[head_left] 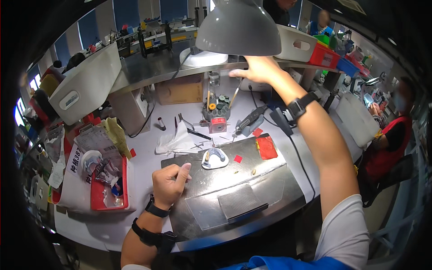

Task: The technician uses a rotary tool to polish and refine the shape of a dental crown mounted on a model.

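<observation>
My left hand (170,183) rests curled at the left edge of the metal work plate (193,182), thumb sticking out and nothing visible in it. My right hand (261,70) is raised under the grey lamp shade (238,29); its thumb is stretched out, while the shade hides the other fingertips. Whether it touches the lamp I cannot tell. Just beyond my left hand, a dental model (215,159) with a grey-blue arch on a white base lies on the plate. To its right are a small red square (238,159), a red packet (267,147) and small gold-coloured pieces (254,171).
A bur stand (218,108), a red box (218,125) and a rotary handpiece (249,119) stand behind the plate. Crumpled tissue (181,140) lies left of them. A red-and-white bin (128,191) with dental models is at the left. Another person (393,126) sits at the right.
</observation>
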`<state>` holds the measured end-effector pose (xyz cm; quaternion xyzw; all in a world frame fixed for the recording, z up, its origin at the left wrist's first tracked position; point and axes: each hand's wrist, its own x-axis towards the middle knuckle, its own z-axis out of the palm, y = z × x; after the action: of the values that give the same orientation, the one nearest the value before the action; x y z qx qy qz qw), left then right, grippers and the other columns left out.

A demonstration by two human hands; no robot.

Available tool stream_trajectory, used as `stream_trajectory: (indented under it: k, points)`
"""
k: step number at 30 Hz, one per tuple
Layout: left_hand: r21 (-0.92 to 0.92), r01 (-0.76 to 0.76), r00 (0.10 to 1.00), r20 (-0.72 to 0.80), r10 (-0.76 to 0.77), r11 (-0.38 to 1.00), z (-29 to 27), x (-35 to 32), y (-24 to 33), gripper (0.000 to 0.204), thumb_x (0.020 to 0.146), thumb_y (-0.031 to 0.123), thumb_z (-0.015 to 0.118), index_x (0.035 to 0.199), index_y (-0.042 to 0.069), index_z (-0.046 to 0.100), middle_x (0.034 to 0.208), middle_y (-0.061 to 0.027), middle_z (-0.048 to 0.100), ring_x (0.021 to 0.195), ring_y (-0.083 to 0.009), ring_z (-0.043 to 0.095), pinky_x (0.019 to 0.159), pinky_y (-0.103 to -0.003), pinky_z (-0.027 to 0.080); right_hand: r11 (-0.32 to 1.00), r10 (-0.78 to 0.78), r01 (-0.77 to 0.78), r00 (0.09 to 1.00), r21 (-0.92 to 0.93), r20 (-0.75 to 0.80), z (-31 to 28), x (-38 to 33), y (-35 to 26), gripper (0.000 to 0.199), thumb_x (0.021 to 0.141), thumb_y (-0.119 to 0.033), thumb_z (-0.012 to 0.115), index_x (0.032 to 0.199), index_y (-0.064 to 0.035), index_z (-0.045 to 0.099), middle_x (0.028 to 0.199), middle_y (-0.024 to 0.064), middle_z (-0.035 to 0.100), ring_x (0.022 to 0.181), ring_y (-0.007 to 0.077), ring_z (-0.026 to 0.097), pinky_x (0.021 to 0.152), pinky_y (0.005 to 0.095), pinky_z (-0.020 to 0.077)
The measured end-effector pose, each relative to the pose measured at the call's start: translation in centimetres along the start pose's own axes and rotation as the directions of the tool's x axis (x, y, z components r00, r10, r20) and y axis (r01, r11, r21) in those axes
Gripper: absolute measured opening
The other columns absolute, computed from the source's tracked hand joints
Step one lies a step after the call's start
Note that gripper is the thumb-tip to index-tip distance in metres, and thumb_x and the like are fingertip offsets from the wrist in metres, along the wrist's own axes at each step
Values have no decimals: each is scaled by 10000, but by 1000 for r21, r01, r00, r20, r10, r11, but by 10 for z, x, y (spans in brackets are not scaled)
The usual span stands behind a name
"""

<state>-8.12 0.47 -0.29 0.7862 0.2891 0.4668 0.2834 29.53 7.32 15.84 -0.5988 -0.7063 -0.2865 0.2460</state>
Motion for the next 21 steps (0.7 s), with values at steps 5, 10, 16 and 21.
stream_trajectory:
  k: [5,10,16,21]
  points:
    - [47,11,995,94,-16,999,0,1,12,395,982,197,655,641,-1,682,592,-60,659,531,-114,600,529,-261,447,999,-54,51,966,-18,-251,-25,-39,27,432,835,-214,765,1248,-145,661,1184,113,687,998,343,680,851,429,551]
    - [-81,52,999,-3,-52,995,-5,4,8,296,1000,177,633,807,-31,719,630,-52,659,577,-102,614,565,-249,479,575,493,-100,835,812,-246,-99,-100,-22,269,908,-39,655,1167,-85,708,948,10,682,759,28,609,549,204,504]
    - [-244,63,997,-21,-70,968,-13,9,-6,304,1046,251,560,1041,-19,699,770,-68,673,635,-110,613,588,-258,494,52,451,-331,849,942,273,-160,-189,-79,472,884,0,517,1354,32,539,1109,131,691,942,158,709,783,259,615]
    - [-111,-51,997,-56,45,993,-10,17,-23,322,1059,248,534,1053,-23,707,756,-69,673,617,-108,599,596,-225,480,-168,429,-426,780,889,455,-209,-221,-146,1030,606,-290,940,1413,93,427,1238,161,645,1103,247,680,1030,430,540]
